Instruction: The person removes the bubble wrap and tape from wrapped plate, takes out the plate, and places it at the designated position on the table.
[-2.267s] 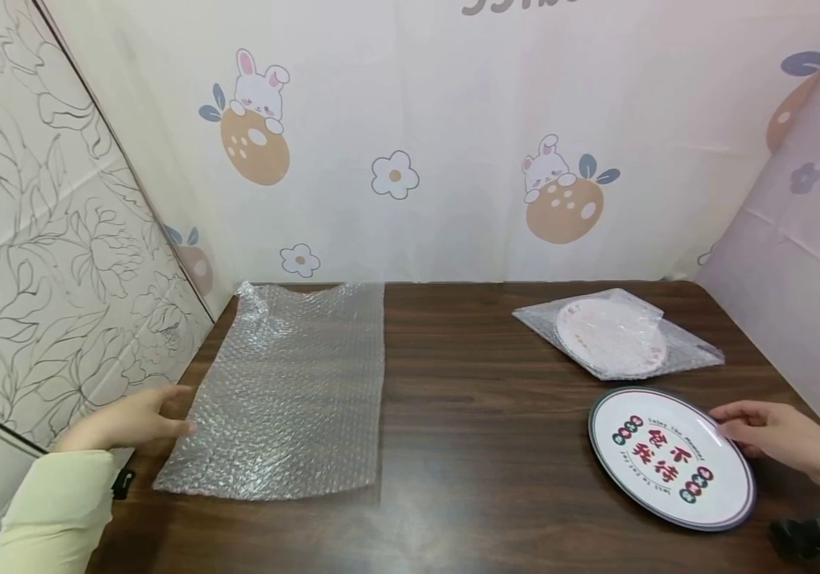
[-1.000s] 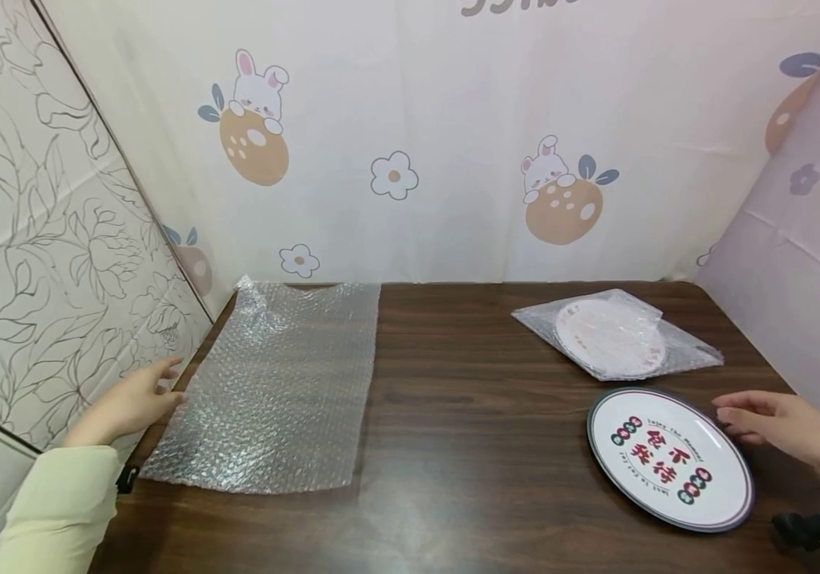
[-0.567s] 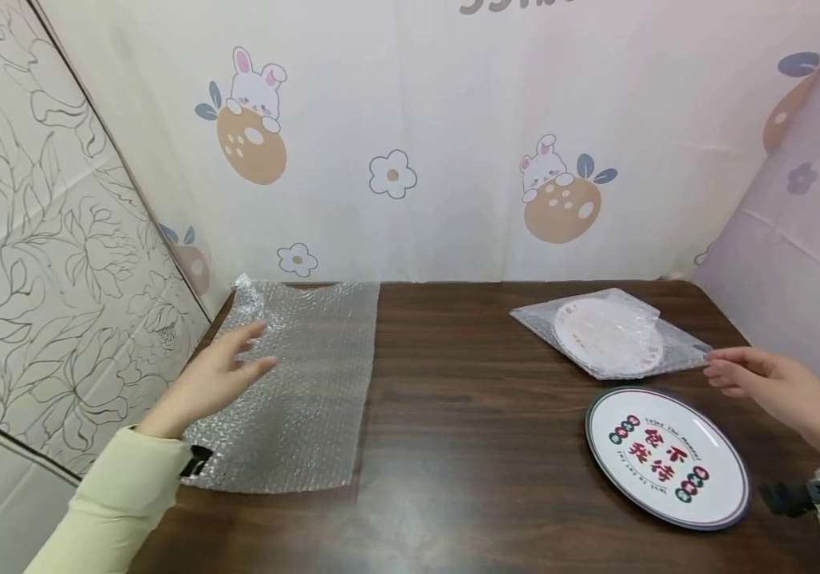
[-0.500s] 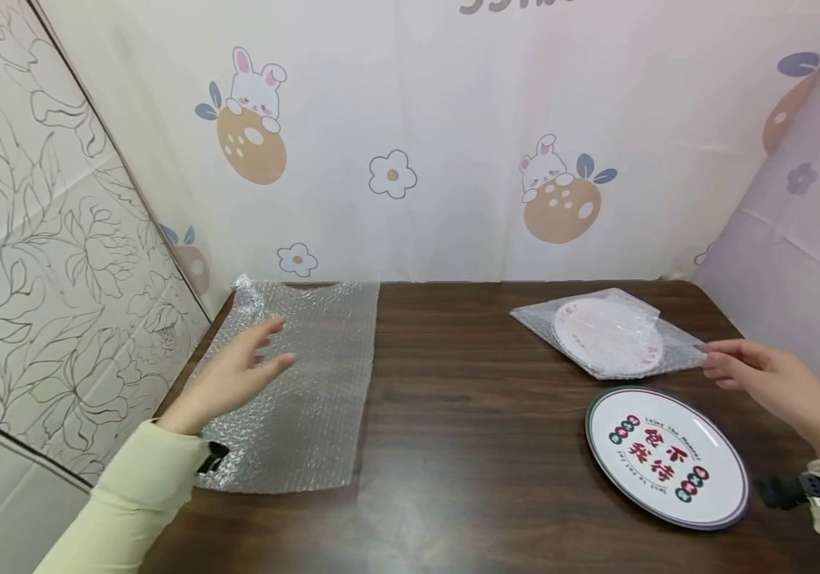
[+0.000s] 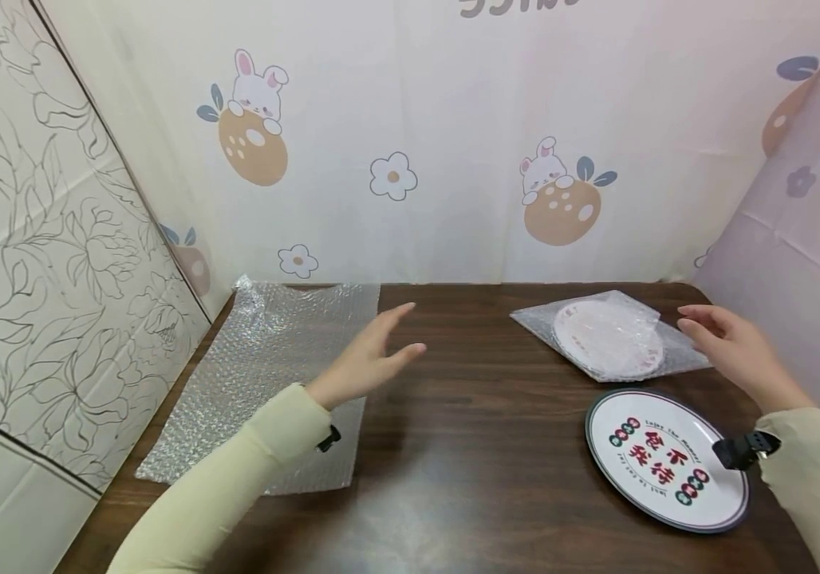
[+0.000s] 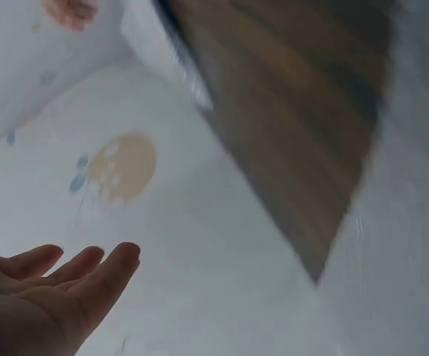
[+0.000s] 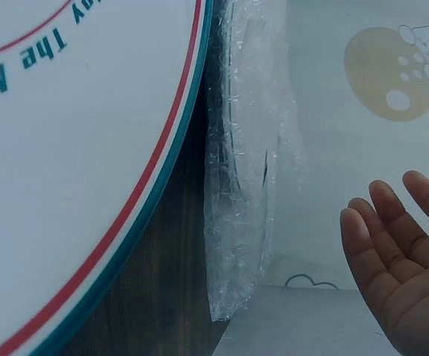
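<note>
In the head view my left hand point(image 5: 363, 359) hovers over the table beside the right edge of the bubble wrap sheet point(image 5: 238, 383), fingers apart and holding nothing. My right hand point(image 5: 736, 351) is raised near the right corner of a plate wrapped in bubble wrap point(image 5: 607, 335), its fingers loosely bent and empty. Nearer the front lies a bare white plate point(image 5: 657, 470) with a dark rim and red characters, partly under my right wrist strap. The right wrist view shows the wrapped plate point(image 7: 247, 148) beyond the rim of the bare plate point(image 7: 88, 148).
The brown wooden table point(image 5: 467, 478) meets a patterned cloth backdrop point(image 5: 453, 159) at its back edge. Cloth walls also stand at the left and right. Dark wood shows between the bubble wrap sheet and the two plates.
My left hand has travelled right across the bubble wrap sheet to the middle of the table. My right hand has moved back and slightly left from beside the bare plate toward the wrapped one.
</note>
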Demonstrator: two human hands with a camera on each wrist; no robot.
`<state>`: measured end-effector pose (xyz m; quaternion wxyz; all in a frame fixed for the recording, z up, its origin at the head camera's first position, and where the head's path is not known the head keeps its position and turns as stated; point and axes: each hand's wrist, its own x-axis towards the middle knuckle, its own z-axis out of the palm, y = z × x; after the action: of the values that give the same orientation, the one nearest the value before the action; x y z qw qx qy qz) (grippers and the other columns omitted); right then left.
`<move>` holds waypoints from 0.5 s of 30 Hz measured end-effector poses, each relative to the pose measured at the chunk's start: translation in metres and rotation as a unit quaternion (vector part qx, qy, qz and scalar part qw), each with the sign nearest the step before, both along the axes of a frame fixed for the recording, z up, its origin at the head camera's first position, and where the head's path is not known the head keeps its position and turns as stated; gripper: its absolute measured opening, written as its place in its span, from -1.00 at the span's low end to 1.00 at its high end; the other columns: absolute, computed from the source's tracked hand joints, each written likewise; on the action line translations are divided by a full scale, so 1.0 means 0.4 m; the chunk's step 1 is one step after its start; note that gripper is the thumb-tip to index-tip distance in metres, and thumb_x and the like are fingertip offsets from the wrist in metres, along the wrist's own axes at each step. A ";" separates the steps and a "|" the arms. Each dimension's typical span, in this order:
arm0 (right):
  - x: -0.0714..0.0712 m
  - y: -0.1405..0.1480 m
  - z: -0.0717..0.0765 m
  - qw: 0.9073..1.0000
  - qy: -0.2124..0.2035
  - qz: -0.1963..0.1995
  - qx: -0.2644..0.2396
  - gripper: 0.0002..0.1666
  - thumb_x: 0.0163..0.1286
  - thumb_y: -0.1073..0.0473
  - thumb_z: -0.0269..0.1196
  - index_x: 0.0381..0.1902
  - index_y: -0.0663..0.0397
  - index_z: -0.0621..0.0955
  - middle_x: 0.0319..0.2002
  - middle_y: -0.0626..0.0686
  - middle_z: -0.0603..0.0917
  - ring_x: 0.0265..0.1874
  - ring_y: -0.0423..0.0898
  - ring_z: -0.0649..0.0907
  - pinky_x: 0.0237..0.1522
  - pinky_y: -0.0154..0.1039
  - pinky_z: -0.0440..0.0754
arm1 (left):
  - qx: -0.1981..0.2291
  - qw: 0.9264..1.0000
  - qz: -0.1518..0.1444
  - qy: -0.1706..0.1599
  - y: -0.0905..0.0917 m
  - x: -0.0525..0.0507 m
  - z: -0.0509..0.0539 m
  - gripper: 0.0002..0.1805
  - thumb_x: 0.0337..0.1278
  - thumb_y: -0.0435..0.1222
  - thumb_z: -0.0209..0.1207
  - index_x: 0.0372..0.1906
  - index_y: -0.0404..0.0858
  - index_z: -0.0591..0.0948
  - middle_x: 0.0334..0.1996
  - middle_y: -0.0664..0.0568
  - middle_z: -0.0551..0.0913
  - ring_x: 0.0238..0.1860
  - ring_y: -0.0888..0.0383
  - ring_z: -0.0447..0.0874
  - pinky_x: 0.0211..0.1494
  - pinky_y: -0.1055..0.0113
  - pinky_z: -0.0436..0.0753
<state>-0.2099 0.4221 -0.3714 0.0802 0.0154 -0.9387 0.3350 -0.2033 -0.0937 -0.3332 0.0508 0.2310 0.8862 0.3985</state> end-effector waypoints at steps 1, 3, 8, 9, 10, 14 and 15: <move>-0.007 0.001 -0.003 1.000 0.002 0.001 0.004 -0.43 0.52 -0.06 0.06 0.27 0.26 0.40 -0.22 -0.57 0.41 -0.36 -0.68 0.41 -0.43 -0.51 0.45 | 0.003 1.000 -0.007 -0.002 0.020 -0.007 -0.010 -0.21 0.35 0.03 0.11 0.55 -0.05 0.09 0.52 -0.11 0.14 0.51 -0.10 0.15 0.48 -0.09 0.26; -0.021 0.004 -0.011 1.000 0.007 0.005 0.015 -0.42 0.52 -0.04 0.06 0.28 0.27 0.40 -0.16 -0.35 0.52 -0.33 -0.71 0.35 -0.43 -0.51 0.43 | 0.000 1.000 -0.020 -0.008 0.060 -0.016 -0.028 -0.21 0.35 0.04 0.11 0.55 -0.06 0.09 0.53 -0.07 0.14 0.53 -0.03 0.11 0.52 -0.03 0.21; -0.052 0.014 -0.032 0.999 0.007 0.014 0.039 -0.39 0.52 -0.03 0.05 0.30 0.33 0.37 0.09 0.38 0.53 -0.20 -0.55 0.42 -0.32 -0.33 0.47 | -0.009 0.998 -0.056 -0.024 0.154 -0.033 -0.065 -0.19 0.36 0.08 0.07 0.55 -0.11 0.07 0.54 -0.01 0.13 0.54 0.05 0.10 0.52 0.09 0.25; -0.058 0.015 -0.036 0.999 0.003 0.018 0.041 -0.38 0.53 -0.02 0.04 0.31 0.36 0.35 0.12 0.48 0.48 -0.12 -0.39 0.51 -0.26 -0.21 0.51 | -0.009 0.998 -0.062 -0.028 0.172 -0.036 -0.070 -0.18 0.36 0.09 0.06 0.56 -0.12 0.06 0.55 -0.01 0.12 0.54 0.06 0.09 0.53 0.10 0.24; -0.064 0.016 -0.038 0.999 -0.006 0.022 0.044 -0.36 0.53 -0.03 0.03 0.32 0.38 0.33 0.15 0.51 0.44 -0.05 -0.18 0.55 -0.21 -0.07 0.53 | -0.009 0.997 -0.068 -0.029 0.191 -0.039 -0.076 -0.18 0.36 0.09 0.05 0.56 -0.13 0.06 0.55 -0.01 0.12 0.54 0.07 0.09 0.53 0.12 0.23; -0.086 0.016 -0.046 0.996 -0.059 0.033 0.057 -0.22 0.55 -0.11 -0.03 0.39 0.45 0.19 0.26 0.62 0.26 0.18 0.55 0.31 -0.03 0.47 0.36 | -0.009 0.995 -0.085 -0.043 0.265 -0.052 -0.096 -0.15 0.36 0.12 0.04 0.57 -0.13 0.03 0.56 0.02 0.09 0.55 0.11 0.06 0.55 0.18 0.20; -0.091 0.016 -0.048 0.995 -0.073 0.033 0.064 -0.18 0.55 -0.13 -0.05 0.41 0.47 0.16 0.27 0.63 0.23 0.19 0.56 0.28 0.00 0.51 0.33 | -0.010 0.995 -0.086 -0.045 0.284 -0.056 -0.100 -0.15 0.36 0.13 0.04 0.57 -0.13 0.02 0.56 0.02 0.08 0.55 0.11 0.05 0.56 0.19 0.18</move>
<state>-0.2464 0.4284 -0.3904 -0.0007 0.0275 -0.9605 0.2771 -0.2255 0.0200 -0.3732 0.1268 0.2879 0.8638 0.3937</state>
